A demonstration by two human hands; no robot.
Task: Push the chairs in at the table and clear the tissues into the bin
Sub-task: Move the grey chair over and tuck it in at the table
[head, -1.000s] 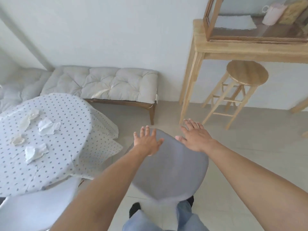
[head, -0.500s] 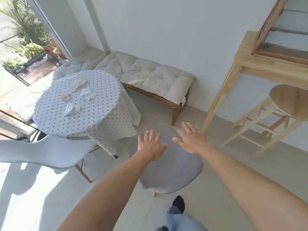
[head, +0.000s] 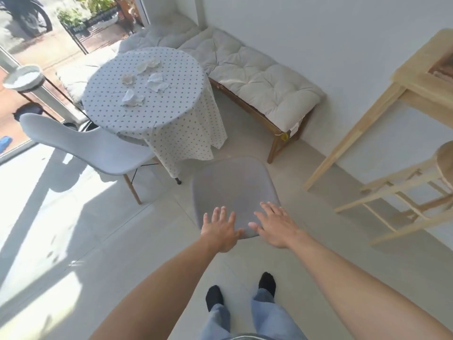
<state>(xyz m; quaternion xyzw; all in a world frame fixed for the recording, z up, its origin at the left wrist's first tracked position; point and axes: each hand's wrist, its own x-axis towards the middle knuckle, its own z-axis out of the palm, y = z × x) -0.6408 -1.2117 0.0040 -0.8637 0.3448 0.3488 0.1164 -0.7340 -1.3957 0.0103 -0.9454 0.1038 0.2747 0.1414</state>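
Note:
A grey chair (head: 232, 190) stands in front of me, a short way from the round table (head: 171, 114) with its dotted cloth. My left hand (head: 221, 230) and my right hand (head: 275, 228) lie flat with fingers spread on the chair's near edge. A second, paler chair (head: 85, 146) stands at the table's left side, pulled out. Several crumpled white tissues (head: 132, 98) lie on the tabletop. A round bin (head: 23, 78) with a white liner stands at the far left by the glass door.
A cushioned bench (head: 259, 79) runs along the wall behind the table. A tall wooden table (head: 402, 79) and a wooden stool (head: 416, 190) stand at the right. Sunlit tiled floor (head: 73, 241) lies to the left.
The view has pulled back and swung left, so the whole table, second chair and bin show. My hands have slid from the chair's far edge to its near edge.

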